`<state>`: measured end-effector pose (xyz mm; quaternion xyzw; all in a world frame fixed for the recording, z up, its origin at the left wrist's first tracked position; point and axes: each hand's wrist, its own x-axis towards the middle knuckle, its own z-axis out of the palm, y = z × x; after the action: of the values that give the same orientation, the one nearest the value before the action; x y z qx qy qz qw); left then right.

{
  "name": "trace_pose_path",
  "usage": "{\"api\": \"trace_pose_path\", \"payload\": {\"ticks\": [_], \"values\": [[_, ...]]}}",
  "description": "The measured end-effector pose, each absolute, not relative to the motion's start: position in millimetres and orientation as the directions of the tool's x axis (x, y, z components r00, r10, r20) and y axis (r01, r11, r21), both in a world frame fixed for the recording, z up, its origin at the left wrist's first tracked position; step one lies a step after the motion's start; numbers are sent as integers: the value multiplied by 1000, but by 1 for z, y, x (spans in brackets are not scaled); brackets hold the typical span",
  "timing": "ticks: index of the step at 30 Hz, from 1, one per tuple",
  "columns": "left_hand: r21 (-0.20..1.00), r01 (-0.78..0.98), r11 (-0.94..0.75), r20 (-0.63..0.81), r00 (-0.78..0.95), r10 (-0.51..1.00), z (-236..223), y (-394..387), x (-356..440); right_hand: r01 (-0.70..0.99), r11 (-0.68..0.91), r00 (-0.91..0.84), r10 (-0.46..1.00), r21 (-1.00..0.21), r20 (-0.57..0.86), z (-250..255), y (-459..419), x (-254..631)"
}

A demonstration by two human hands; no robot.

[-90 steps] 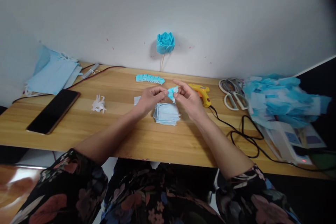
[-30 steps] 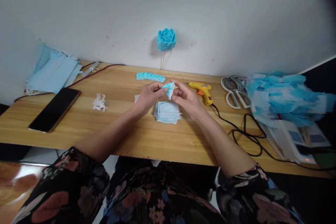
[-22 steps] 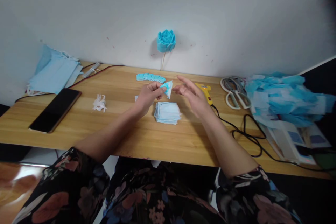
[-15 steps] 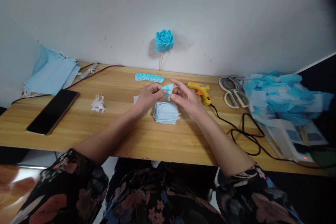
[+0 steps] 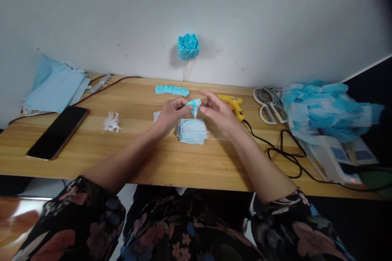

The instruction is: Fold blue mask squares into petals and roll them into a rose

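Fingers of the L hand (image 5: pixel 171 115) pinch a folded blue-and-white piece (image 5: pixel 193 107) over the counter's (image 5: pixel 137 151) mid-section, nr. the stack of pale-blue squares (image 5: pixel 192 131); R hand (image 5: pixel 221 115) is curved at its other side, grip unclear. Glue gun (image 5: pixel 235 105) lies just beyond R hand, w/ a row of folded pieces (image 5: pixel 172 90) nr. the back edge.

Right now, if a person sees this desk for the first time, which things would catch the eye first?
Probably the bright blue flower first, standing on its thin stem against the pale wall behind the table. Next, perhaps, the big tangled heap of blue and white scraps at the right end, and the yellow glue gun just beyond the right hand.
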<state>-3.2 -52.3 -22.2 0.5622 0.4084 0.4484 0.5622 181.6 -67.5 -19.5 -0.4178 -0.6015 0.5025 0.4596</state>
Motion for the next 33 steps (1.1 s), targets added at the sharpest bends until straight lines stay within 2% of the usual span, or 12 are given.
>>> {"api": "trace_pose_path", "payload": {"ticks": [5, 15, 24, 26, 29, 31, 33], "values": [[999, -38, 4, 7, 299, 954, -21, -55, -2, 61, 178, -182, 969, -982, 165, -25, -66, 180], [997, -15, -72, 73, 370, 926, -18, -54, -4, 124, 194, -97, 978, -973, 183, -26, -63, 179], [997, -72, -8, 30, 315, 949, -23, -53, -3, 159, 231, -188, 962, -960, 200, -26, -64, 182], [997, -79, -17, 39, 284, 958, -24, -51, -5, 208, 279, -185, 952, -938, 242, -18, -61, 196], [994, -107, -24, 49, 245, 968, -27, -47, -7, 342, 310, -11, 945, -887, 326, 1, -56, 227], [993, -120, -13, 39, 222, 974, -30, -44, -8, 490, 265, 130, 920, -830, 370, 12, -54, 250], [992, -127, 0, 26, 203, 979, -31, -43, -8, 682, 145, 197, 907, -717, 371, 18, -55, 270]]}}
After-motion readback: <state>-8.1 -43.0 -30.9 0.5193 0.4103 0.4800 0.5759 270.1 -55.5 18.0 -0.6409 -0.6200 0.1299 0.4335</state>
